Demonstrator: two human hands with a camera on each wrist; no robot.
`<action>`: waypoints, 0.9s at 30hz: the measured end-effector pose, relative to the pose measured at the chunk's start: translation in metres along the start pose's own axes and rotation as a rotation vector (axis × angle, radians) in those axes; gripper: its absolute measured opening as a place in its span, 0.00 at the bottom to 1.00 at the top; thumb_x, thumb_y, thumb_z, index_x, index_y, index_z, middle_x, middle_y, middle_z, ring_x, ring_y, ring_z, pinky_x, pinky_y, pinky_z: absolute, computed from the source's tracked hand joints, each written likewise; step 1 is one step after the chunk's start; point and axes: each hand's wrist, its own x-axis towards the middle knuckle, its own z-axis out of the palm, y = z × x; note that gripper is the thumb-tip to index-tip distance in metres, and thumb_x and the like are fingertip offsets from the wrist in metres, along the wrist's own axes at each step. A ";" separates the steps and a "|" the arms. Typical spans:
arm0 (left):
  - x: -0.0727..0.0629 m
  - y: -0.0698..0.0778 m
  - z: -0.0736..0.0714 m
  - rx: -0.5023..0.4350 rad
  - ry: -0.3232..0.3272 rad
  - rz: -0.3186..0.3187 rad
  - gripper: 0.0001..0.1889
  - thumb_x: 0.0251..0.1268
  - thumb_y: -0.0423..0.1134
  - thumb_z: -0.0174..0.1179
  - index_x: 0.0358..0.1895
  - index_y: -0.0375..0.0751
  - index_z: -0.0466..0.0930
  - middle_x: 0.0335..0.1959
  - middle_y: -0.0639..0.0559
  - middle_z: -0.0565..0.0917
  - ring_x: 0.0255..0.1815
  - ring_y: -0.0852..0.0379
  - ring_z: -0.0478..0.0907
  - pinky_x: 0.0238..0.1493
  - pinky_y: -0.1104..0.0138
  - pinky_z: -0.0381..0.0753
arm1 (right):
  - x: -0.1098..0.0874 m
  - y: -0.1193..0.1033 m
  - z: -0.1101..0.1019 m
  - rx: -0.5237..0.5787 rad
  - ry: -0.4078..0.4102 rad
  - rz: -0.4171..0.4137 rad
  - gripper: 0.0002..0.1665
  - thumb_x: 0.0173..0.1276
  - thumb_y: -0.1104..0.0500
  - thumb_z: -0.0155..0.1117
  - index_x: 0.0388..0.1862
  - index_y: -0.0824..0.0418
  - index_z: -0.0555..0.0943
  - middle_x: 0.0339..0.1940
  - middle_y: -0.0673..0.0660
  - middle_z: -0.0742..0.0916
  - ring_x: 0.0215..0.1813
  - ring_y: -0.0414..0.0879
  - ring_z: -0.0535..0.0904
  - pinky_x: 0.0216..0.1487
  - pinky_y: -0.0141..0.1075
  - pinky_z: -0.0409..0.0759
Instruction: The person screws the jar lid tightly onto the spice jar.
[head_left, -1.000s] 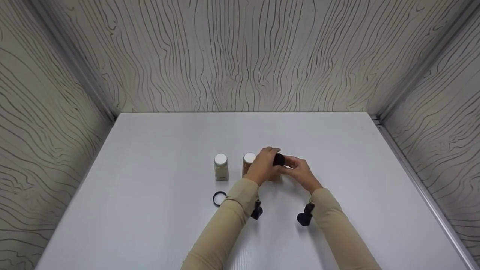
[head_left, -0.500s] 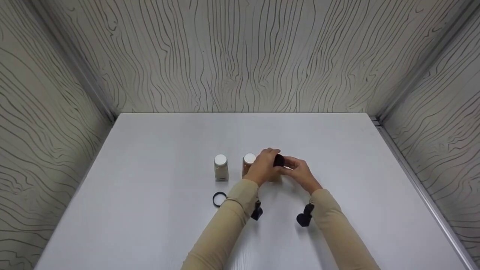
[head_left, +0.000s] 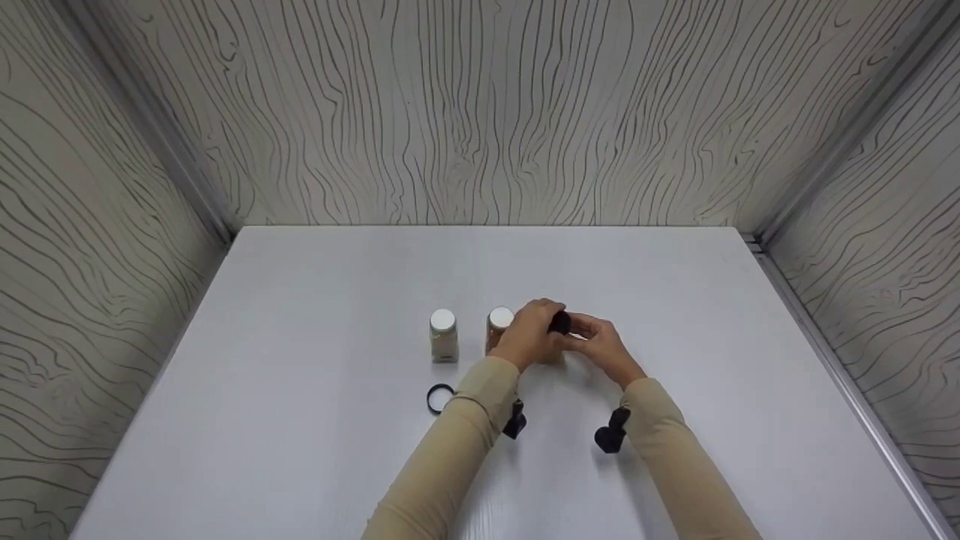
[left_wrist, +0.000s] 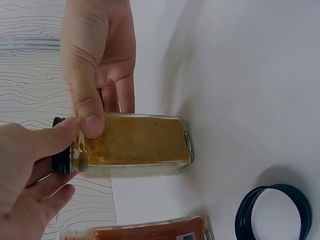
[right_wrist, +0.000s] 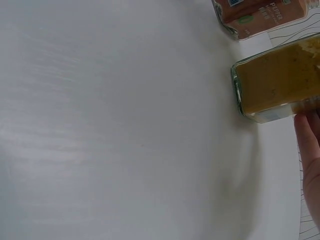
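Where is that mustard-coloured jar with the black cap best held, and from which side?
Probably by the glass body of the mustard-coloured jar, from the person's right, where the right hand holds it: its long flat sides give thumb and fingers broad faces to press on, while the left hand occupies the end with the black cap.

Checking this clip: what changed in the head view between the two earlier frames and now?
Almost nothing: the fingers of the left hand may sit slightly further over the black cap, too small a shift to be sure. Nothing was taken hold of or let go. The right hand still holds the yellow-brown jar; the pale jar, reddish jar and black ring stayed put.
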 end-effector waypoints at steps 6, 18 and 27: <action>-0.001 -0.001 0.001 0.018 0.009 0.041 0.23 0.63 0.31 0.62 0.62 0.34 0.74 0.60 0.43 0.80 0.65 0.50 0.75 0.68 0.63 0.76 | -0.001 -0.001 0.000 0.007 -0.008 0.005 0.33 0.61 0.57 0.70 0.64 0.67 0.73 0.62 0.66 0.81 0.56 0.34 0.79 0.57 0.21 0.77; 0.000 -0.002 0.002 0.026 0.007 0.050 0.23 0.63 0.32 0.62 0.62 0.35 0.74 0.60 0.43 0.80 0.65 0.50 0.75 0.69 0.64 0.75 | -0.001 -0.002 0.001 0.019 -0.004 -0.006 0.33 0.61 0.59 0.70 0.64 0.68 0.74 0.62 0.67 0.81 0.57 0.35 0.80 0.55 0.21 0.77; -0.002 -0.003 0.000 0.016 0.006 0.035 0.22 0.64 0.33 0.61 0.62 0.35 0.74 0.61 0.43 0.79 0.65 0.51 0.75 0.68 0.64 0.76 | -0.005 -0.003 0.005 -0.002 0.017 0.008 0.33 0.62 0.62 0.68 0.66 0.68 0.71 0.64 0.67 0.79 0.67 0.57 0.75 0.66 0.32 0.76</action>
